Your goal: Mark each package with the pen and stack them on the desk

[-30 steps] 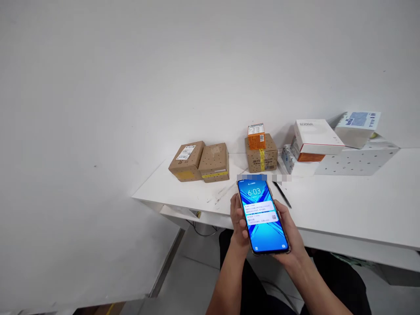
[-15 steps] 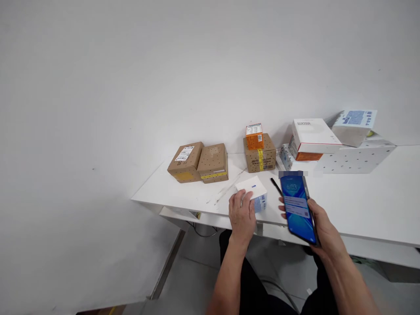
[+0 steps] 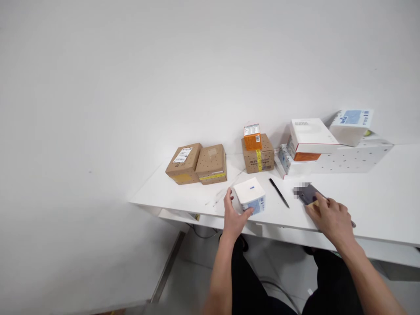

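Note:
My left hand (image 3: 235, 218) is at the near left corner of a small white box (image 3: 250, 190) with blue print. Its thumb lies on the printed front face and its fingers curl along the left side. The box rests on the white table near the front edge. My right hand (image 3: 333, 216) grips a dark smartphone (image 3: 310, 193), which is low over the table or on it, its back facing up. The screen is hidden. Between the two hands a black pen (image 3: 278, 192) lies on the tabletop.
Two brown cartons (image 3: 183, 164) (image 3: 211, 164) stand at the left. An orange box (image 3: 252, 138) sits on another carton (image 3: 259, 162). At the right, a white power bank box (image 3: 313, 135) and a tilted white-and-blue box (image 3: 352, 124) top a pile against the wall.
My right hand has turned the phone over and lowered it to the table, away from the pen. My left hand has slid off the box's top to its left and front sides.

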A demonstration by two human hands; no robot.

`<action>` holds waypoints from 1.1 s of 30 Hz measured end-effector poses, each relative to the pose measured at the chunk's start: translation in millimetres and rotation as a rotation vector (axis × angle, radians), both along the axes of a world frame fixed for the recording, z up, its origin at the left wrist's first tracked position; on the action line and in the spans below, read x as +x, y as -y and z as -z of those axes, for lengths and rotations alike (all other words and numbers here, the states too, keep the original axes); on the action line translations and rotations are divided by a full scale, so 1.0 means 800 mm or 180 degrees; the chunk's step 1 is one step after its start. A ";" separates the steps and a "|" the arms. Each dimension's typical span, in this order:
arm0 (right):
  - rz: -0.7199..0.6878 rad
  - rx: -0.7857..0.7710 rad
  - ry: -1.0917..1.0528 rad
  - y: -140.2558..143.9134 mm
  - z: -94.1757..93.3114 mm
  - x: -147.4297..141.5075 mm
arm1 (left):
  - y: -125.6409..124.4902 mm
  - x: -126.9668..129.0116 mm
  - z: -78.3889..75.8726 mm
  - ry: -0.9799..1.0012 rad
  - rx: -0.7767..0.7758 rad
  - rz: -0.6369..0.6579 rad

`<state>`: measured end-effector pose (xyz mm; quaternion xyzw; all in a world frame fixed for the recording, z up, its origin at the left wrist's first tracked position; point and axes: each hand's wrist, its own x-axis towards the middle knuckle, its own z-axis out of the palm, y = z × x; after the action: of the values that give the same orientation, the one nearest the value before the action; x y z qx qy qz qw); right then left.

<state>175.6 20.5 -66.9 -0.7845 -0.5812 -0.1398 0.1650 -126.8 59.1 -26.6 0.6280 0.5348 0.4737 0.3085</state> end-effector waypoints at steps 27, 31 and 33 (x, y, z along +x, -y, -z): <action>-0.1070 -0.0140 -0.6352 0.026 -0.074 -0.149 | 0.015 0.025 -0.024 0.2669 -0.1794 0.0856; -0.1055 0.0270 -0.6380 0.028 -0.096 -0.126 | 0.008 0.012 -0.017 0.2748 -0.1699 0.0632; -0.0969 0.0643 -0.6209 0.026 -0.123 -0.107 | 0.004 0.002 -0.014 0.2626 -0.1674 0.0380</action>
<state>90.3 -0.1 31.4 -0.4553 -0.2709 0.5408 0.6533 -125.2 56.1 -15.5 0.3184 0.4325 0.5133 0.6693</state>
